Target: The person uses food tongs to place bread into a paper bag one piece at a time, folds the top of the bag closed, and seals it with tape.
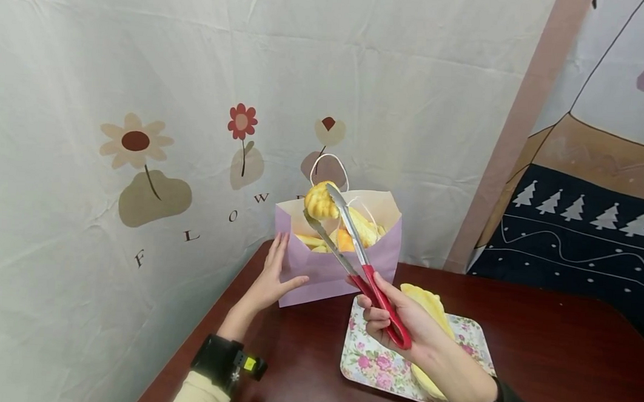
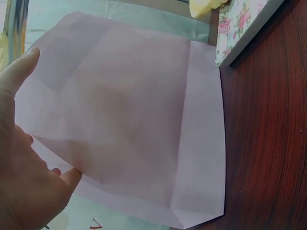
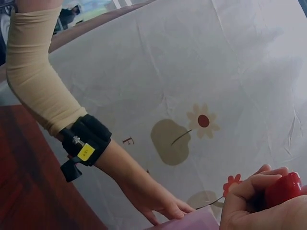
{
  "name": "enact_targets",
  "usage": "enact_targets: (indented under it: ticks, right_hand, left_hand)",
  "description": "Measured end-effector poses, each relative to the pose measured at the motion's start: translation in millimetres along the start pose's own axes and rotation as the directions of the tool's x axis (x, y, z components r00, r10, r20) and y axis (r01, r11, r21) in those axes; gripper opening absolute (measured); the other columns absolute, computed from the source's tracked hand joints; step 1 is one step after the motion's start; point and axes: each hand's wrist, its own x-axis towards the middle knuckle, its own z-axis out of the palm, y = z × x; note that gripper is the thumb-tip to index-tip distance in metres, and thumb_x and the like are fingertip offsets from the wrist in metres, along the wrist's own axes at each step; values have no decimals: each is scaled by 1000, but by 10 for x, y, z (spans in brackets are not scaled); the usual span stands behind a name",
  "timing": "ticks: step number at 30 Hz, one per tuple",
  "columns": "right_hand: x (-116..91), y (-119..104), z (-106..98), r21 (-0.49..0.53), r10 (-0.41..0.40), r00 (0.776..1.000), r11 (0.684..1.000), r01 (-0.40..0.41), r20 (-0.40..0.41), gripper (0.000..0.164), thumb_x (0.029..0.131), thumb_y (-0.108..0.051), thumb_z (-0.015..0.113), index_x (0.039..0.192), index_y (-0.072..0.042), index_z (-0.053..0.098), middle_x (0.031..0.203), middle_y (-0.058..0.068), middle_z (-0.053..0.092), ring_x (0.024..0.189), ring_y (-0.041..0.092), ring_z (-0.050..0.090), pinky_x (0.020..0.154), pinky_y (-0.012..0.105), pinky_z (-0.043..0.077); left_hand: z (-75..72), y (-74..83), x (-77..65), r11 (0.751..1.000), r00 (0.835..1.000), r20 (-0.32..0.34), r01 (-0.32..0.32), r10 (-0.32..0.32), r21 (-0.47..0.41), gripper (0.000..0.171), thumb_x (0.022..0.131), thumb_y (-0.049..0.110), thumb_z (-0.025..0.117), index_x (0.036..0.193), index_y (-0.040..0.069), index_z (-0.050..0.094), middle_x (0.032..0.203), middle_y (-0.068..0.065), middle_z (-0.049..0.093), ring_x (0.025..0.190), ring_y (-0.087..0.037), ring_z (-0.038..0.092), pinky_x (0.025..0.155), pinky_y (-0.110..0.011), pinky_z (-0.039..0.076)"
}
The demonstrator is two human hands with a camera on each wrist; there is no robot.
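Observation:
My right hand (image 1: 403, 317) grips the red handles of metal tongs (image 1: 379, 287). Between the tong tips is a ridged yellow bun-like piece (image 1: 319, 201), held above the mouth of a lilac paper bag (image 1: 331, 274). Inside the bag lie several yellow bread-like pieces (image 1: 363, 226) and an orange one (image 1: 346, 240). At the bag's left side rests my left hand (image 1: 274, 285), fingers straight and thumb spread across the front. The left wrist view has that hand (image 2: 29, 177) against the bag's side. In the right wrist view only the red handle end (image 3: 284, 190) of the tongs shows.
A floral tray (image 1: 370, 367) stands on the dark red wooden table (image 1: 555, 347), right of the bag and in front of it. On it lies a long yellow bread-like piece (image 1: 425, 299), partly hidden by my right arm. A printed cloth (image 1: 414, 109) hangs behind.

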Motion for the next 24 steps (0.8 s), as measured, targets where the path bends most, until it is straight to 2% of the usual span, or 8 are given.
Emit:
enact_targets:
  ticks: [6, 14, 20, 24]
  right_hand:
    - [-18, 2, -13, -38, -4, 1000, 999, 4, 22, 52, 108, -45, 29, 136, -6, 47, 87, -1, 64, 58, 0, 52, 59, 8, 42]
    - [-117, -73, -14, -87, -74, 990, 993, 85, 117, 55, 109, -43, 21, 139, -9, 50, 91, 0, 68, 55, 2, 45, 60, 10, 43]
    - [-298, -157, -52, -86, -127, 970, 985, 148, 208, 59, 109, -43, 13, 143, -9, 47, 95, 1, 68, 57, 5, 36, 60, 12, 41]
    - [-468, -208, -81, -34, -178, 954, 981, 192, 242, 64, 108, -46, 8, 140, -9, 49, 97, 5, 68, 59, 8, 31, 62, 14, 39]
  left_hand:
    - [4, 17, 3, 1000, 1000, -2, -1, 1, 6, 107, 88, 44, 71, 162, 25, -3, 169, -3, -13, 156, -36, -9, 116, -72, 14]
    - [4, 31, -8, 1000, 1000, -2, 14, -14, 8, 108, 87, 45, 72, 162, 24, -4, 169, -4, -13, 156, -36, -8, 116, -72, 14]
    - [2, 27, -15, 1000, 1000, 0, 11, -11, 9, 107, 88, 44, 71, 162, 24, -4, 169, -4, -13, 156, -35, -9, 116, -72, 14]
    - [-6, 32, -17, 1000, 1000, -3, 13, -13, 4, 107, 87, 44, 71, 162, 24, -3, 169, -5, -13, 156, -35, -9, 116, -72, 14]
